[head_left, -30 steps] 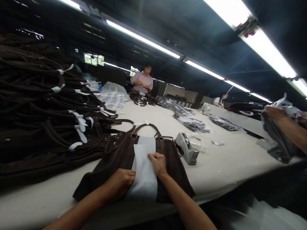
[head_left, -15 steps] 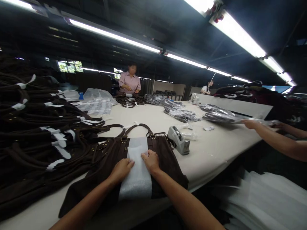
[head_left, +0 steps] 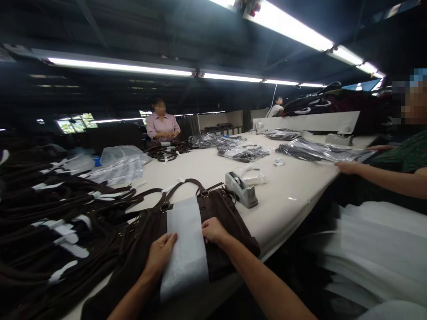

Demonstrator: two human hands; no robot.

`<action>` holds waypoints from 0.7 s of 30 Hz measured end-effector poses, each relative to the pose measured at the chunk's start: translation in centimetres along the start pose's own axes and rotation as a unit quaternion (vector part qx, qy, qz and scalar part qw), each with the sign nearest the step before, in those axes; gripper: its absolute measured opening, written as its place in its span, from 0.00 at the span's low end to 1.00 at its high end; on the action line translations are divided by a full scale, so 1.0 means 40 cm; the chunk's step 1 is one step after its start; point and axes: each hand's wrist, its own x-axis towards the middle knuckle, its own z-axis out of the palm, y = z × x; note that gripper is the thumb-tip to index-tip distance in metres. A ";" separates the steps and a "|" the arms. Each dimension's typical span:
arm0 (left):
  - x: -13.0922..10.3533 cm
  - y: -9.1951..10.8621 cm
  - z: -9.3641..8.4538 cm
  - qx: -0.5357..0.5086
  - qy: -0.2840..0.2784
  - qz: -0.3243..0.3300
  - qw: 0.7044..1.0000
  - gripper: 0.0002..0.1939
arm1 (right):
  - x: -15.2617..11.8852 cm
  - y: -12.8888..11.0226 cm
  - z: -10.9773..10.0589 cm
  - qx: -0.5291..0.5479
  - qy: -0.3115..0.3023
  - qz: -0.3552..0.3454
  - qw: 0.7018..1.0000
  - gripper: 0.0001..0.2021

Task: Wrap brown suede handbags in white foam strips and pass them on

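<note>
A dark brown handbag (head_left: 227, 213) lies on the pale table in front of me, its handles pointing away. Across its middle runs a white foam sheet (head_left: 187, 244). My left hand (head_left: 161, 252) pinches the sheet's left edge between thumb and fingers. On the opposite edge, my right hand (head_left: 213, 231) is closed with its fingertips at the sheet's border. Just beyond the bag's right corner stands a grey tape dispenser (head_left: 241, 190).
Brown bags (head_left: 50, 231) are piled at the left. Plastic-wrapped bags (head_left: 243, 151) lie across the table (head_left: 280, 195). At right, a person's hand (head_left: 347, 168) holds one. White foam sheets (head_left: 383, 240) are stacked lower right. Another person (head_left: 163, 124) stands behind the table.
The view has turned right. The sheet now lies flatter, without its earlier folded layer at the top. My hands have shifted slightly down its edges. The person at right has come further into view.
</note>
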 end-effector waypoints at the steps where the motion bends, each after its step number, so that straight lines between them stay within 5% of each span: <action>1: 0.000 0.004 -0.001 -0.005 0.000 -0.005 1.000 0.30 | 0.000 0.004 0.000 -0.001 0.001 -0.003 1.000 0.11; 13: 0.061 0.013 0.030 0.082 0.041 -0.034 0.995 0.26 | -0.032 0.021 -0.012 -0.010 0.004 -0.022 1.000 0.09; 21: 0.017 0.024 0.048 0.200 0.137 -0.020 0.970 0.18 | -0.066 0.016 -0.035 0.034 -0.053 -0.034 0.997 0.09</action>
